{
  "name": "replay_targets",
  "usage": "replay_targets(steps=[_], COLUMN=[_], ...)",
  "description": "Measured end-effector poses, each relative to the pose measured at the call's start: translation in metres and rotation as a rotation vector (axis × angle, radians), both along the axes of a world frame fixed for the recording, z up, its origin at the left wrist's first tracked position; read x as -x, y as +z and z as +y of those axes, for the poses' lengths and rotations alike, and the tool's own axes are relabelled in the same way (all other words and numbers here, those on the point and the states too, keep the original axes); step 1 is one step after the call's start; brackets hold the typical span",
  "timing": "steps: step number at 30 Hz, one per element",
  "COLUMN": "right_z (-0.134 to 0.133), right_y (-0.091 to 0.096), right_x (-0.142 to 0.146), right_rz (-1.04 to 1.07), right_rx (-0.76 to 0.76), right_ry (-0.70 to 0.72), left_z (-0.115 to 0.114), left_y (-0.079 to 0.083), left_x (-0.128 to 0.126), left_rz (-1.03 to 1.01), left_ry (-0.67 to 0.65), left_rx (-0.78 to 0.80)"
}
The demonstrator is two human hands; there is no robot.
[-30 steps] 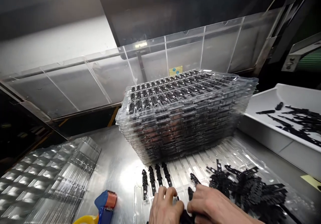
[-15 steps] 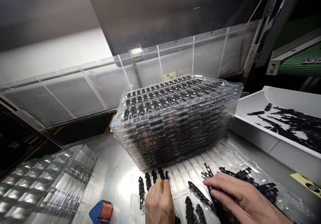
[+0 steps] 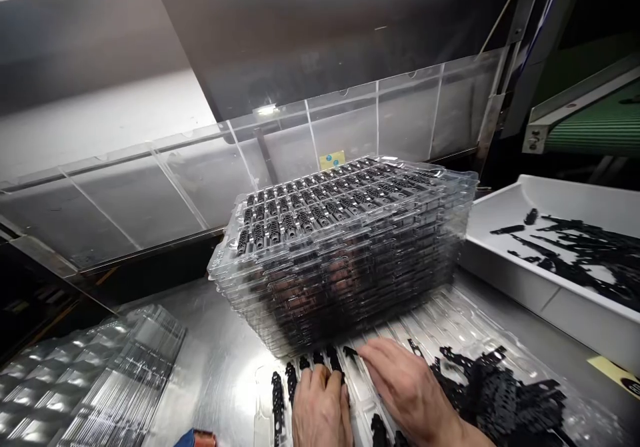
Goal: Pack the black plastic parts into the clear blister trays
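My left hand (image 3: 320,407) is over the near end of a clear plastic tray (image 3: 440,307), its fingers curled down around one of the black perforated parts (image 3: 335,359). Beside it, several similar parts (image 3: 277,400) lie in a row in the tray's slots. My right hand (image 3: 407,387) is just to the right, fingers closed together, with a small black piece (image 3: 350,351) at its fingertips. A loose heap of black parts (image 3: 500,387) lies on the tray's right side. The undersides of both hands are hidden.
Behind the hands stands a tall stack of filled clear trays (image 3: 340,260). A white bin (image 3: 530,287) with black parts is at right, and stacked clear trays (image 3: 125,360) lie at left. A blue-and-red object (image 3: 197,438) sits at the bottom edge. A green conveyor (image 3: 595,130) runs at upper right.
My right hand has moved left from the loose heap to beside my left hand, bringing a black piece at its fingertips. My left hand stays over the row. The view has shifted slightly.
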State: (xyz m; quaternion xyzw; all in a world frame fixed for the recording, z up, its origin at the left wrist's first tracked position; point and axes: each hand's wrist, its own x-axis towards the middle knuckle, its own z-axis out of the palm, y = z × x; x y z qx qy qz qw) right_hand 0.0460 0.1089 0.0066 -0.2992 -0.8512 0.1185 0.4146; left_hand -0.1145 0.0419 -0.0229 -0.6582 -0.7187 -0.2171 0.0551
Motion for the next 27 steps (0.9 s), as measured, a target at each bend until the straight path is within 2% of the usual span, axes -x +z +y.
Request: replay_targets(steps=[4,8,11,13,15,18,21,23,27], right_z=[-0.007,-0.011,-0.012,-0.014,-0.015,-0.017,-0.017,-0.017,-0.022], right_y=[-0.015,-0.017,-0.012,-0.009,-0.011,-0.016,-0.015,-0.007,0.020], right_x=[-0.001,0.004,-0.007,-0.026,-0.049,-0.076,-0.089,-0.094,-0.114], right_rz=[-0.187,-0.273,-0.338,-0.382,-0.409,-0.421,-0.393,-0.356,-0.299], right_rx=[-0.096,-0.024,0.054,0.060,0.024,0.003,0.117,0.209,0.424], right_ry=[0.077,0.110,0.106,0.016,-0.143,-0.295,-0.303,-0.305,-0.279], left_z=[0.005,0.006,0.000,-0.002,-0.002,0.007,0.019,0.023,0.020], left_y=[0.008,0.013,0.015,0.017,0.022,0.031,0.041,0.045,0.056], left_x=[-0.002,-0.004,-0.003,-0.004,-0.009,-0.027,-0.049,-0.056,-0.045], left_rz=[-0.043,-0.086,-0.108,-0.119,-0.136,-0.174,-0.120,-0.052,-0.140], left_ry=[0.039,0.027,0.010,-0.015,-0.064,-0.156,-0.277,-0.336,-0.352], left_rx=[0.041,0.096,0.096,0.106,0.141,0.233,0.379,0.426,0.473])
